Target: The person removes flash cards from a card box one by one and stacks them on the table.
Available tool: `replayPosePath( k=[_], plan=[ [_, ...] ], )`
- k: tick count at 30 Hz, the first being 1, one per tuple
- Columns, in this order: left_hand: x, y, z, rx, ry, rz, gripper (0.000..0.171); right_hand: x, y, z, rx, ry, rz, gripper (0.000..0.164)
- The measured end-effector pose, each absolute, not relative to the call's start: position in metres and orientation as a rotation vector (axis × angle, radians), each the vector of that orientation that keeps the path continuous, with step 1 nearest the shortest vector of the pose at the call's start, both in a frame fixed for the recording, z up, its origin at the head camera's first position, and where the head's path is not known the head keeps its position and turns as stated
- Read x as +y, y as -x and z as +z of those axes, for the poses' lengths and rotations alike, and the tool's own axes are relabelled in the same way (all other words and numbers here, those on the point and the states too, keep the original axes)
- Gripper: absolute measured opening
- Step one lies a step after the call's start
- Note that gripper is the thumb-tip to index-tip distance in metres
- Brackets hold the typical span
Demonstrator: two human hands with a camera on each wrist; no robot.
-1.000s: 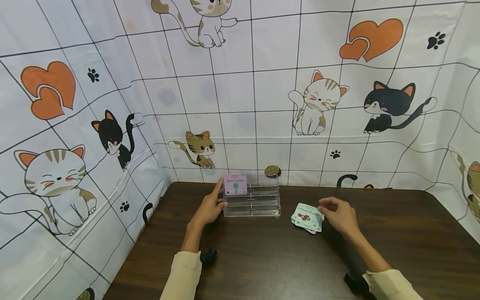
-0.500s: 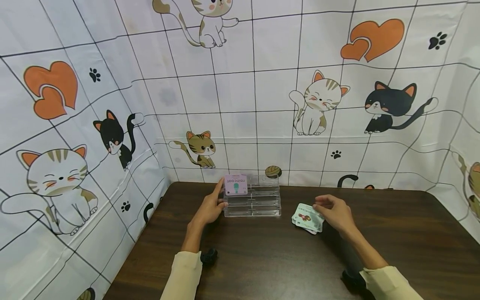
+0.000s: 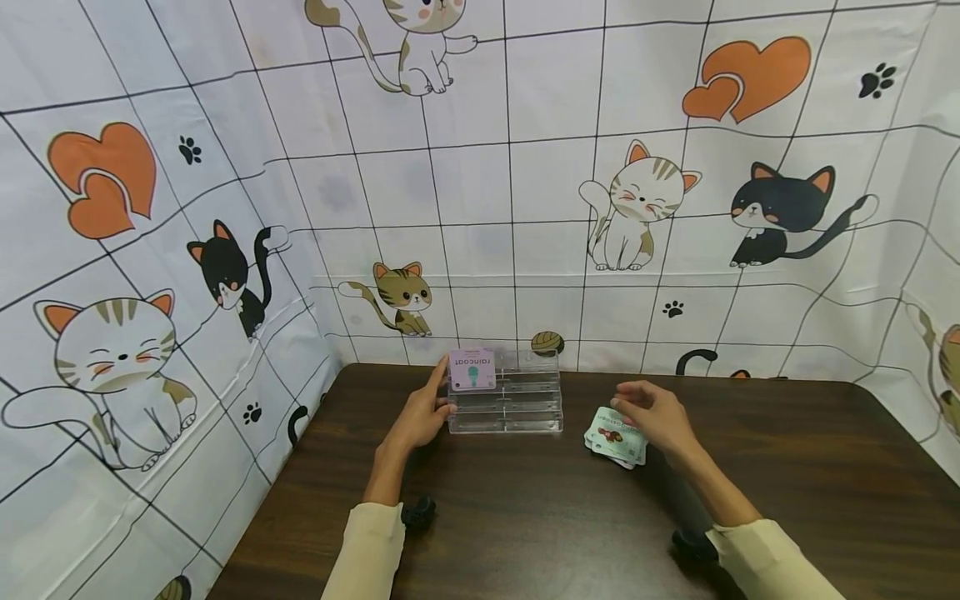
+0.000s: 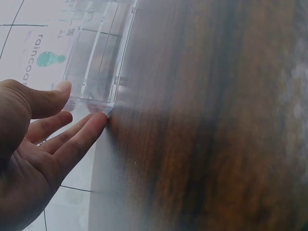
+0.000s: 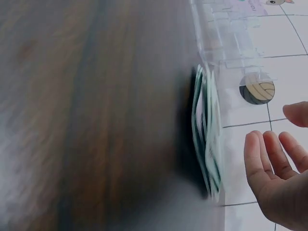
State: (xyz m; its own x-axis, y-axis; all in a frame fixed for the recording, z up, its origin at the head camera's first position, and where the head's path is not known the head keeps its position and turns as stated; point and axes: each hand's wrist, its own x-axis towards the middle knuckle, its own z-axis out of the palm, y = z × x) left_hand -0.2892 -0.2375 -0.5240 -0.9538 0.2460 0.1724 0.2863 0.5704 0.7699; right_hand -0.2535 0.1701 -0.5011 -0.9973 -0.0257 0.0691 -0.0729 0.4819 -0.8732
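Observation:
A clear plastic tiered card holder (image 3: 531, 408) stands at the back of the table, with a purple "raincoat" card (image 3: 472, 371) upright in its rear left slot. My left hand (image 3: 417, 417) rests against the holder's left side; in the left wrist view its fairly straight fingers (image 4: 82, 137) touch the end wall. To the right of the holder lies a small stack of cards (image 3: 615, 442), a pale green one with a red fruit picture on top. My right hand (image 3: 660, 417) hovers over the stack's far right part, its bent fingers (image 5: 275, 151) apart from the cards and holding nothing.
The dark wood table (image 3: 510, 517) meets a white cat-print sheet (image 3: 465, 192) at the back and left. Black wrist straps sit at both cuffs. Bare tabletop separates the holder from the card stack.
My right hand has moved left and slightly away from me, over the card stack. The left hand, holder and cards have stayed in place.

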Motion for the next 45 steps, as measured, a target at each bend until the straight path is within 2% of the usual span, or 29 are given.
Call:
replayPosePath(
  k=[17, 45],
  plan=[
    [-0.238, 0.291, -0.524, -2.748, 0.45, -1.344, 0.094, 0.146, 0.271, -0.484, -2.493, -0.142, 1.996, 0.055],
    [-0.239, 0.29, -0.524, -2.74, 0.485, -1.336, 0.094, 0.105, 0.275, -0.477, -2.474, -0.298, 2.031, 0.055]
  ],
)
